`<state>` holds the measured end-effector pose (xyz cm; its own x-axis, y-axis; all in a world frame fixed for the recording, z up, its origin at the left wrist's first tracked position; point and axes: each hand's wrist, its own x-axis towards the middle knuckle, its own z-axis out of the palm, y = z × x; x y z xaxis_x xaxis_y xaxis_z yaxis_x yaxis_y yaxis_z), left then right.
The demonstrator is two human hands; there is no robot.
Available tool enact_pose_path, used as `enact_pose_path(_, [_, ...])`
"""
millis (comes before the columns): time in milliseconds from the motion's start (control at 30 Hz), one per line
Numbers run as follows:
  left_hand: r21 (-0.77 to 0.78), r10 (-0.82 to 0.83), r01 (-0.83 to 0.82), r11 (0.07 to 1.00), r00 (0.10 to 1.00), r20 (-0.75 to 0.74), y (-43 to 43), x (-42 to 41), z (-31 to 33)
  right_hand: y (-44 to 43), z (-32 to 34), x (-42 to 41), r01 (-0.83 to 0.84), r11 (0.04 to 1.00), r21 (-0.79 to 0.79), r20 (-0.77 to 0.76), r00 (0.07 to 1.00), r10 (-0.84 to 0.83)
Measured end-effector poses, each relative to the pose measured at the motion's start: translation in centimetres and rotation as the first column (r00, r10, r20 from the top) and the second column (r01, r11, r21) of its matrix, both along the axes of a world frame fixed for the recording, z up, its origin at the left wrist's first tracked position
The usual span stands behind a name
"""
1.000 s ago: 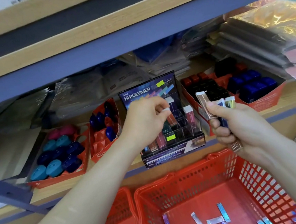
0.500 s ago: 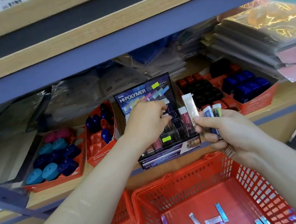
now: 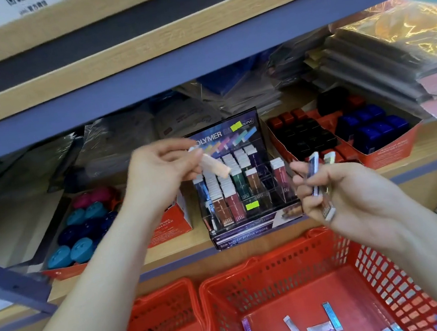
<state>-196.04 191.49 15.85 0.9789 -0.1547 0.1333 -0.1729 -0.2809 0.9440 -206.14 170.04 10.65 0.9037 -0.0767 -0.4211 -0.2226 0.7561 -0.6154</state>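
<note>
Our left hand (image 3: 161, 172) pinches a thin pale peach eraser stick (image 3: 217, 166) between thumb and fingers, just above the clear plastic eraser box (image 3: 245, 237) with the purple card on the shelf. The stick is tilted and looks blurry. Our right hand (image 3: 355, 197) is just right of the box, its fingers curled round a small bunch of thin shiny eraser sticks (image 3: 315, 172). Below the box sits a red plastic basket (image 3: 254, 274) with more loose shiny sticks (image 3: 319, 328) lying on its floor.
</note>
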Motion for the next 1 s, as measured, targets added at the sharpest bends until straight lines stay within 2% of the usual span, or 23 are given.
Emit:
enact_pose_path(133, [0.084,0.088,-0.091,0.992,0.995,0.040,2.6,0.4,-0.7,0.3,0.5,-0.2,0.003,0.999,0.051,-0.011,1.000,-0.003])
enact_pose_path(233, [0.172,0.100,-0.118,0.978,0.989,0.109,3.3,0.4,-1.3,0.9,0.7,-0.2,-0.047,0.998,-0.052,-0.020,0.999,0.046])
enact_pose_path(333, [0.194,0.119,-0.151,0.969,0.979,0.168,3.5,0.1,-1.6,1.3,0.4,-0.1,-0.089,0.981,-0.175,0.024,0.995,0.095])
enact_pose_path(500, [0.099,0.115,-0.131,0.986,0.981,0.155,3.5,-0.4,-1.9,1.9,-0.1,0.1,-0.122,0.932,-0.340,-0.014,0.992,0.124])
enact_pose_path(600, [0.010,0.052,-0.054,0.999,0.994,0.097,2.1,-0.7,-1.7,1.8,-0.3,0.5,-0.091,0.932,-0.350,-0.018,0.996,0.090])
enact_pose_path(667, [0.024,0.006,-0.007,1.000,0.997,0.071,0.6,-0.9,-1.8,1.7,-0.3,0.7,-0.056,0.933,-0.356,0.001,0.998,0.061])
enact_pose_path(833, [0.290,-0.089,0.038,0.956,0.982,0.165,-3.3,-0.8,-2.6,1.4,0.0,0.8,-0.009,0.908,-0.419,0.060,0.997,0.037])
enact_pose_path(1000, [0.572,-0.223,0.052,0.819,0.946,0.234,-5.1,-0.6,-3.0,1.2,0.1,0.8,0.001,0.888,-0.459,0.050,0.998,0.024])
